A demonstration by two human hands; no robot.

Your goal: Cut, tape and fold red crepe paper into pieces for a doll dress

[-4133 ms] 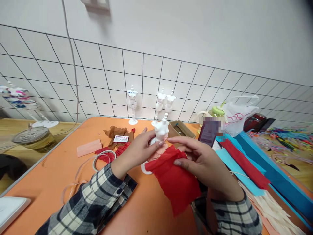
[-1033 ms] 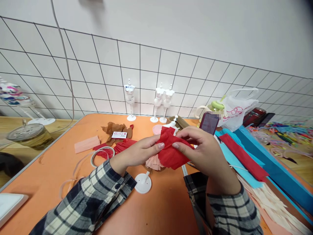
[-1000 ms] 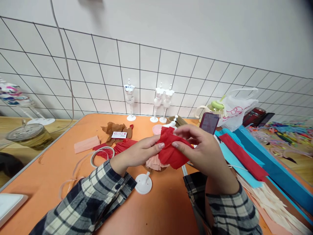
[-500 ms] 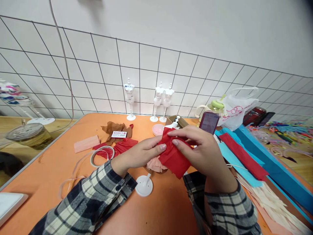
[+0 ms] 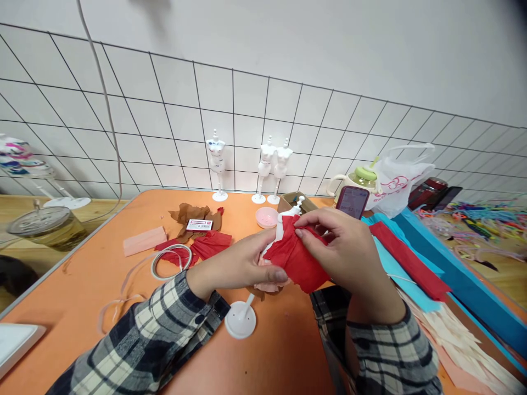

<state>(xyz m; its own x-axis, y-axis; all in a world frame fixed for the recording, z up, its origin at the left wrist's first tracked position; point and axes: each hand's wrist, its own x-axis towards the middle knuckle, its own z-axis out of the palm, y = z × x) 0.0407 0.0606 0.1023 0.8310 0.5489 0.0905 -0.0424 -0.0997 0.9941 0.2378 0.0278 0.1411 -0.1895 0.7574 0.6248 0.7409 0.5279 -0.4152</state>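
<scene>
A small white mannequin (image 5: 288, 215) on a round white stand (image 5: 240, 326) is tilted over the orange table (image 5: 102, 269), with a pink paper skirt (image 5: 265, 284) at its waist. My left hand (image 5: 239, 266) grips the figure around its lower body. My right hand (image 5: 341, 249) pinches a piece of red crepe paper (image 5: 297, 258) and presses it against the mannequin's torso. Most of the torso is hidden by the red paper and my fingers.
Three more white mannequins (image 5: 217, 164) (image 5: 263, 167) (image 5: 282, 164) stand by the wire grid. Brown and red paper scraps (image 5: 197, 230), a tape roll (image 5: 171, 260), a pink dish (image 5: 267, 217), a phone (image 5: 352, 201), a cup (image 5: 358, 181) and coloured paper sheets (image 5: 411, 263) lie around.
The red paper, loose and spread earlier, is now bunched around the mannequin's torso. My left hand slid lower on the figure; my right hand shifted up to its chest.
</scene>
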